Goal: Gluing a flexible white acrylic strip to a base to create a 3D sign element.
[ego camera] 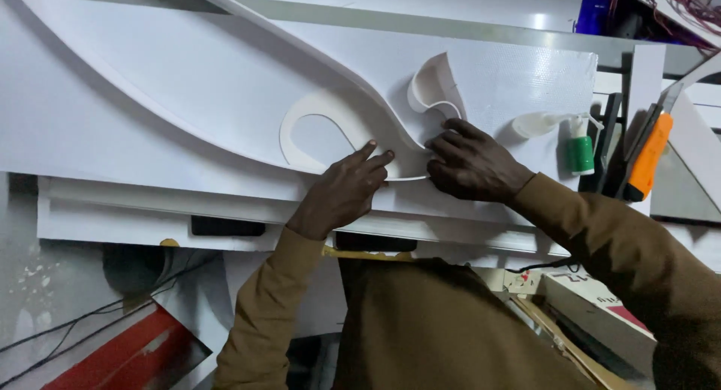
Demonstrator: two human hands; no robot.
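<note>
Both hands are down on a big white board [150, 82] that lies across the workbench. The left hand [342, 191] rests flat near the board's near edge, fingers stretched forward and close together, the first two fingertips pressing on a white curved cutout [312, 108]. This cutout is a flat looping strip, shaped a bit like a teardrop ring, lying on the board just beside a long raised curved band [248, 18] that sweeps from the far left down toward the middle. The right hand [469, 165] sits just to the right of the left one, knuckles up, fingers bent and spread a little, their tips pushing down where the cutout's lower edge meets the band. Neither hand pinches anything; both press downward. Just beyond the right hand, a small curled white strip [432, 86] stands on its edge on the board, and the hand's far fingertips are right at its foot.

Well to the right, a white squeeze bottle with a green cap [574, 138] lies on the board. Further right lies an orange utility knife [650, 157], with a dark flat tool [607, 138] between it and the bottle. Both arms wear brown sleeves [623, 243]. Below the bench, cables and a red sheet [131, 352] show at the near left.
</note>
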